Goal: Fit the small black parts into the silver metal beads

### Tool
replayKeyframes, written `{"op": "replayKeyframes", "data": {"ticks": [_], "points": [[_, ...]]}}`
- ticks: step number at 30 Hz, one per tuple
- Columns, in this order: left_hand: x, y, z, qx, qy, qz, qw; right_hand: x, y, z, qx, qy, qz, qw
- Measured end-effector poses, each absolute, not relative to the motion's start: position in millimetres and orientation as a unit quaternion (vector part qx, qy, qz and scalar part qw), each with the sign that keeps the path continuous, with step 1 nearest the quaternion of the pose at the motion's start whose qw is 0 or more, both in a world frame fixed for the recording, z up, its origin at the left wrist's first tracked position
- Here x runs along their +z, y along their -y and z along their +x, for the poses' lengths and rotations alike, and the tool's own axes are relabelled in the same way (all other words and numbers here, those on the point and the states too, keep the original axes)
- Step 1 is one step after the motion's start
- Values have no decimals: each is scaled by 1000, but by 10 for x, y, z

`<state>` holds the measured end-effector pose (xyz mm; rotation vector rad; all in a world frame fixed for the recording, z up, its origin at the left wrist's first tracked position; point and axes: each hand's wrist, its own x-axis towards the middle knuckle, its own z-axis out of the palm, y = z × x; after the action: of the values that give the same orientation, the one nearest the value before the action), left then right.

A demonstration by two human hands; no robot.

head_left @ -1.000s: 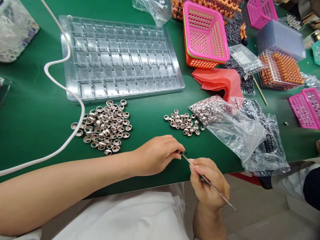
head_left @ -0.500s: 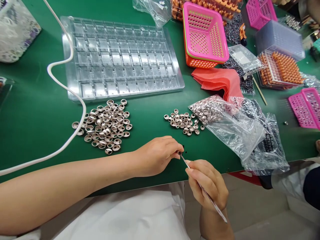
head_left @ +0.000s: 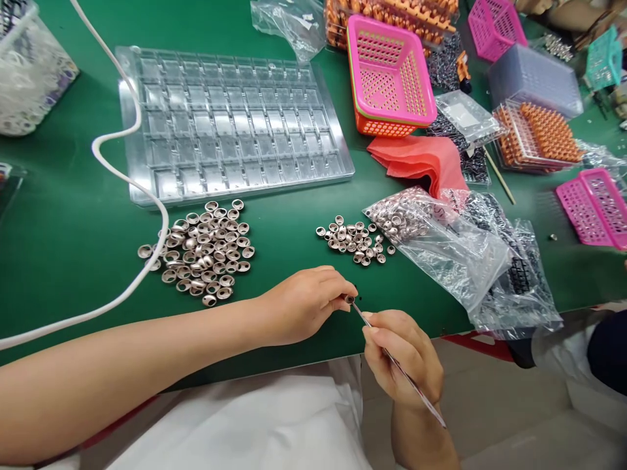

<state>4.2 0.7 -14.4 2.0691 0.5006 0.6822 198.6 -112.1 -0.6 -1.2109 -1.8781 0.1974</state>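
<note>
The left hand (head_left: 306,303) pinches a small metal ring (head_left: 349,299) between thumb and forefinger just above the green worktop (head_left: 294,196) near its front edge, apparently presenting its opening to the thin probe (head_left: 392,362) that the right hand (head_left: 404,356) grips pen-like, tip at the ring.

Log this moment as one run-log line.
left hand: pinches small silver metal ring | right hand: holds thin metal pick, tip at ring | green table
</note>
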Motion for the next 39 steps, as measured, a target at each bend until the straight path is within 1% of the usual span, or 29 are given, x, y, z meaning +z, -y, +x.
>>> {"op": "replayKeyframes", "data": {"ticks": [4, 9, 11, 13, 17, 20, 24, 32, 39], "points": [[-141, -10, 38, 272, -204, 827, 448, -17, 1145, 1962, 89, 721, -511, 460], [-98, -28, 28, 276, -214, 801, 487, 65, 1106, 1929, 123, 617, -534, 565], [-72, -36, 26, 275, -208, 785, 514, 95, 1096, 1916, 135, 591, -542, 583], [-50, -39, 25, 274, -197, 770, 541, 105, 1112, 1913, 146, 594, -553, 566], [-29, -19, 19, 271, -178, 751, 575, 79, 1207, 1968, 150, 654, -556, 492], [-24, 11, 9, 269, -162, 754, 578, 61, 1253, 2036, 150, 700, -541, 441], [1, 46, 11, 268, -135, 774, 558, 37, 1227, 2082, 110, 766, -497, 392], [22, 94, 14, 260, -105, 804, 525, -47, 1252, 2200, 37, 854, -402, 329], [18, 129, 8, 228, -97, 828, 504, 77, 1212, 2196, 39, 882, -361, 299]]}}
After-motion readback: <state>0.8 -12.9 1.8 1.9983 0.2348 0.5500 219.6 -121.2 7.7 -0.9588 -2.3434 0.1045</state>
